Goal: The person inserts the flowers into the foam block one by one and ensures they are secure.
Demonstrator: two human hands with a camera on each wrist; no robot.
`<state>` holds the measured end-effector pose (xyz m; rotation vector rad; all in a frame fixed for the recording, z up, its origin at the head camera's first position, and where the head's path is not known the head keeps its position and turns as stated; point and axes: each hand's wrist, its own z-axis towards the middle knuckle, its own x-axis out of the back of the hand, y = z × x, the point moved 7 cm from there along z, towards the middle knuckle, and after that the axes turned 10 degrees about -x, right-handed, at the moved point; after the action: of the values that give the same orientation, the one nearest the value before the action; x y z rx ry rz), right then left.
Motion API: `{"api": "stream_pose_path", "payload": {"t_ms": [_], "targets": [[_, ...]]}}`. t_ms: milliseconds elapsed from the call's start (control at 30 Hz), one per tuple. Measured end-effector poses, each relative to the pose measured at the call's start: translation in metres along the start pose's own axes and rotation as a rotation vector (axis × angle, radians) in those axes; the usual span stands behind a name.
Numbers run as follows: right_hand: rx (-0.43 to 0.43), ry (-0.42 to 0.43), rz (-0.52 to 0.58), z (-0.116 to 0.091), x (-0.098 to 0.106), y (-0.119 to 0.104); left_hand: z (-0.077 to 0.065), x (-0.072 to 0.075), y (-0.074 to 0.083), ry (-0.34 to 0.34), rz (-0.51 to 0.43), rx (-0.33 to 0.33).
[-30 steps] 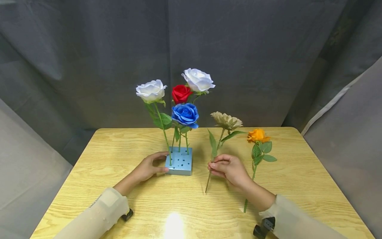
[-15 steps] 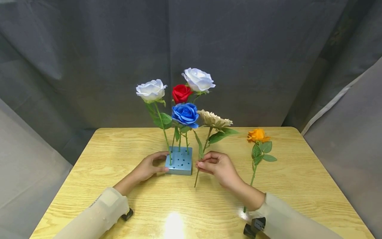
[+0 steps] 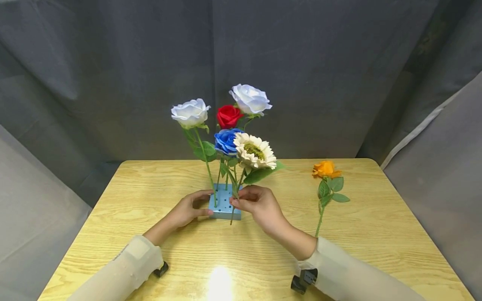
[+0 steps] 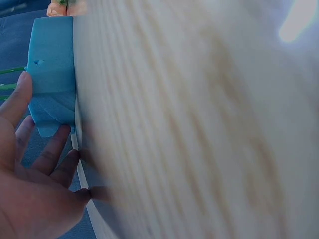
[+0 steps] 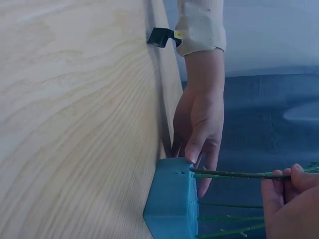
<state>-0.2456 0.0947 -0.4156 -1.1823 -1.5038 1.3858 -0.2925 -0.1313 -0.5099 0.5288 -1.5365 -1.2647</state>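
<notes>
A light-blue block point(image 3: 224, 214) with small holes in its top stands on the table. My left hand point(image 3: 186, 213) grips its left side, thumb near the front corner and fingers round the back. Between the thumb and fingers of my right hand point(image 3: 263, 207) is the stem of a cream sunflower point(image 3: 260, 155), its head overlapping the blue rose point(image 3: 224, 142) in the head view. The sunflower stem point(image 5: 239, 174) slants down with its lower end right at the block's near edge. A red rose point(image 3: 228, 117) and two white roses point(image 3: 190, 113) also rise from the block.
An orange rose point(image 3: 325, 169) with green leaves lies on the wooden table point(image 3: 376, 217), right of the block; my right forearm covers its lower stem. Dark grey curtains point(image 3: 320, 83) hang behind the table.
My right hand has carried the sunflower leftward to the block, and its flower head has turned to face forward. My left hand has stayed on the block.
</notes>
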Motion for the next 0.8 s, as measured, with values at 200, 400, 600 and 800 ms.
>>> {"api": "stream_pose_path", "payload": {"t_ms": [200,400,600,800], "targets": [[0.006,-0.005,0.040,0.008,-0.008,-0.001,0.001,0.000,0.001,0.002,-0.001,-0.008],[0.038,0.035,-0.025,0.016,-0.010,-0.003,0.001,0.000,0.002,-0.004,-0.014,-0.030],[0.093,0.110,-0.094,0.022,-0.009,-0.005,0.002,0.000,0.005,-0.007,-0.005,-0.061],[0.120,0.142,-0.063,0.028,-0.012,-0.005,0.002,0.001,0.003,-0.007,0.004,-0.058]]}}
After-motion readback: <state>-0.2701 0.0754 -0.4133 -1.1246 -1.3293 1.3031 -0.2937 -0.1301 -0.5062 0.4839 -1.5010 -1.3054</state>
